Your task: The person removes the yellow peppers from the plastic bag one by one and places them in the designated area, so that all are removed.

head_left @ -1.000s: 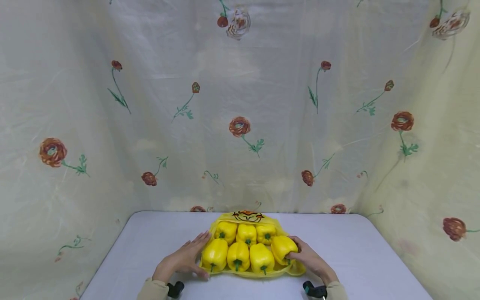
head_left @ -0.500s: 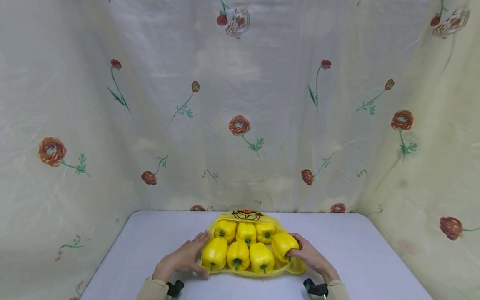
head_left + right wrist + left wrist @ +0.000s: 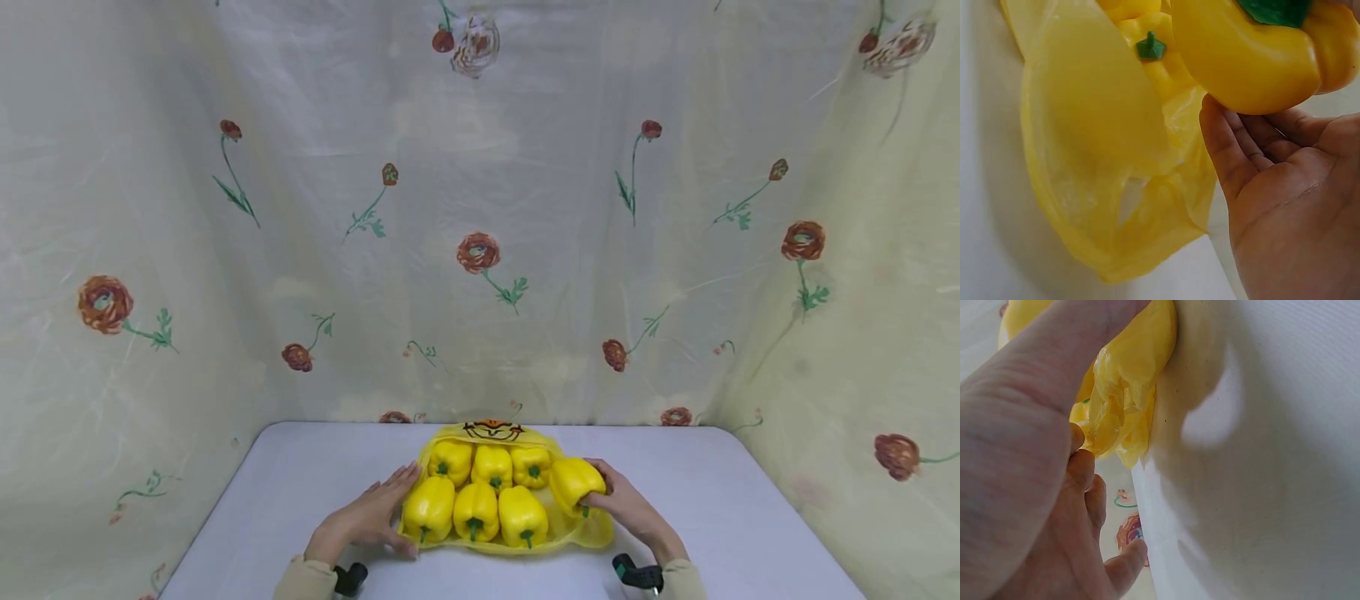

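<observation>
My right hand [image 3: 621, 502] grips a yellow bell pepper [image 3: 576, 483] at the right side of a thin yellow plastic bag [image 3: 593, 532]. In the right wrist view, the fingers curve under the pepper [image 3: 1254, 69], whose green stem end faces up, and it hangs over the bag's loose opening [image 3: 1085, 125]. On the other side, my left hand [image 3: 367, 515] lies along the bag's left edge with fingers stretched out and thumb spread near the front. Between the hands, several more yellow bell peppers [image 3: 477, 510] sit in two rows on the bag, stems toward me.
The bag lies on a white table [image 3: 720, 517], its printed orange and black face [image 3: 495, 431] at the back. A flower-patterned curtain [image 3: 555, 208] encloses the table behind and at both sides.
My right hand has lifted the bell pepper up and to the right, away from the front row, baring the bag beneath. The left hand has stayed in place.
</observation>
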